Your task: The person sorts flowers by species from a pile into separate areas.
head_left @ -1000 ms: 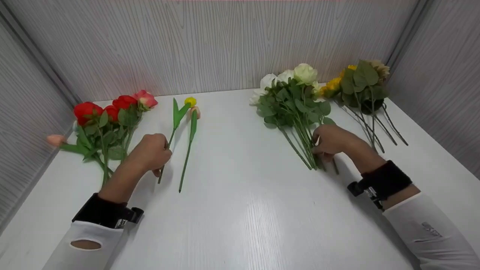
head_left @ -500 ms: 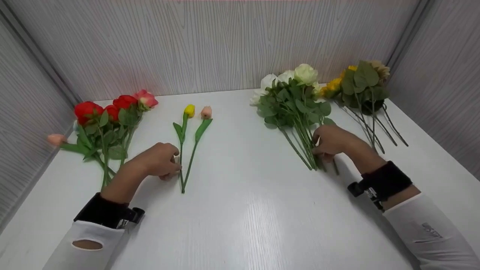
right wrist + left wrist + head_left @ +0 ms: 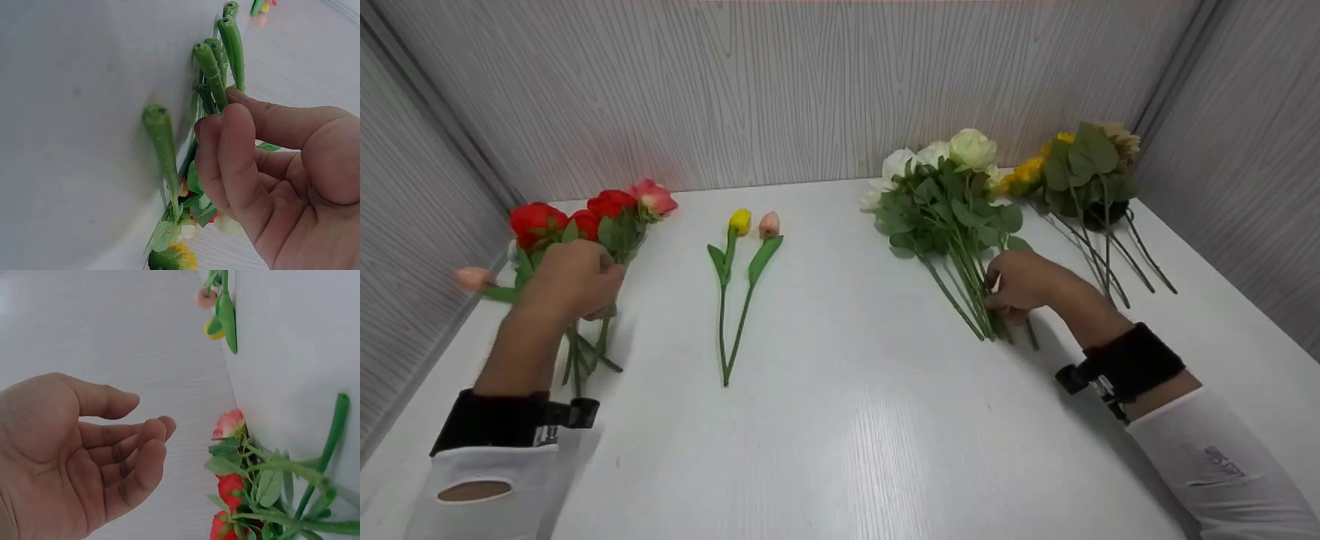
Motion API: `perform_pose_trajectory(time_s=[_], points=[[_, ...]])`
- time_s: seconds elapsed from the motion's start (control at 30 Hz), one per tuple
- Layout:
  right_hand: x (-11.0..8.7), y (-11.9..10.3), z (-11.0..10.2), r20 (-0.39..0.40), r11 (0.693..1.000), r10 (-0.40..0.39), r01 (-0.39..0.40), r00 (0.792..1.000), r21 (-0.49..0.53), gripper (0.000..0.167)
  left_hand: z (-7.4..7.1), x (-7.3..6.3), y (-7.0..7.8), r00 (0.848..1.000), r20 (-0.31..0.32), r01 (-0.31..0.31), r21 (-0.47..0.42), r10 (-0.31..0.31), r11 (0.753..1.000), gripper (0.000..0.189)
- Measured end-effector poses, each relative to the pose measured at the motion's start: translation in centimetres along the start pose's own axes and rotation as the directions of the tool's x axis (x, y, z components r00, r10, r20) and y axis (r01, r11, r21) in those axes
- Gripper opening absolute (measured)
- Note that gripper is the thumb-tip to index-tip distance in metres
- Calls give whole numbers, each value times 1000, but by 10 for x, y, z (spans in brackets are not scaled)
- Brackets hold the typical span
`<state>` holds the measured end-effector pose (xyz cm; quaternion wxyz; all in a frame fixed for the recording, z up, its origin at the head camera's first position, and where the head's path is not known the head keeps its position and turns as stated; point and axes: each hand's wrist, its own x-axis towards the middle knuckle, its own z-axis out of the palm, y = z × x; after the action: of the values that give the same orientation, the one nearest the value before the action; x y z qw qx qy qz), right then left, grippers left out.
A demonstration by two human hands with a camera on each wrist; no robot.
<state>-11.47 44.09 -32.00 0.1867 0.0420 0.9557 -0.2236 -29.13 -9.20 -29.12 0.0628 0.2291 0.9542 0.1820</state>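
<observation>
My left hand (image 3: 574,281) hovers over the bunch of red roses (image 3: 538,220) at the left, hiding part of its leaves and stems. In the left wrist view its fingers (image 3: 143,475) are loosely curled and nothing lies between them and the thumb. A yellow tulip (image 3: 740,222) and a peach tulip (image 3: 769,226) lie side by side on the table, stem ends meeting. On the right, my right hand (image 3: 1027,283) pinches green stems (image 3: 209,67) of the white rose bunch (image 3: 973,148). One separate stem (image 3: 160,135) stands apart from the fingertips.
Beside the red roses lie a pink rose (image 3: 654,197) and another peach tulip (image 3: 475,279). Yellow flowers (image 3: 1024,176) and large dark leaves (image 3: 1091,150) with long stems lie at the back right. Wood-grain panels (image 3: 795,90) wall the white table (image 3: 825,450).
My left hand set the yellow tulip down beside the peach one, let go, and moved left over the red roses. The peach tulip's head shifted right. My right hand has stayed in place.
</observation>
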Motion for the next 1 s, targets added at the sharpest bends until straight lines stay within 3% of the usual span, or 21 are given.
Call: perform_pose_trajectory(time_s=[0.1, 0.2, 0.33, 0.53, 0.7, 0.8, 0.93, 1.0], points=[[0, 0, 1, -4, 1000, 4, -4, 1000, -5, 42, -6, 0, -19, 996, -85, 40, 37, -37, 999, 38], [2, 2, 1, -8, 1000, 0, 0, 1000, -14, 42, -9, -1, -37, 990, -104, 106, 57, -100, 993, 37], [2, 3, 1, -11, 1000, -14, 13, 1000, -22, 42, -10, -2, -55, 979, -29, 204, 62, -202, 977, 31], [2, 4, 0, -14, 1000, -26, 25, 1000, -13, 41, -6, -3, -76, 933, 113, 347, -44, -341, 937, 25], [2, 3, 0, -14, 999, -34, 33, 999, -25, 41, 4, -1, -95, 913, 238, 376, -170, -332, 911, 19], [3, 3, 0, -11, 999, -32, 32, 999, -16, 40, 10, 2, -102, 896, 312, 407, -291, -317, 866, 18], [1, 3, 0, -4, 999, -22, 22, 1000, 29, 39, 15, 4, -105, 893, 327, 420, -357, -310, 834, 22], [1, 4, 0, -5, 999, -19, 19, 1000, 48, 38, 17, 5, -103, 893, 324, 420, -355, -312, 835, 25]])
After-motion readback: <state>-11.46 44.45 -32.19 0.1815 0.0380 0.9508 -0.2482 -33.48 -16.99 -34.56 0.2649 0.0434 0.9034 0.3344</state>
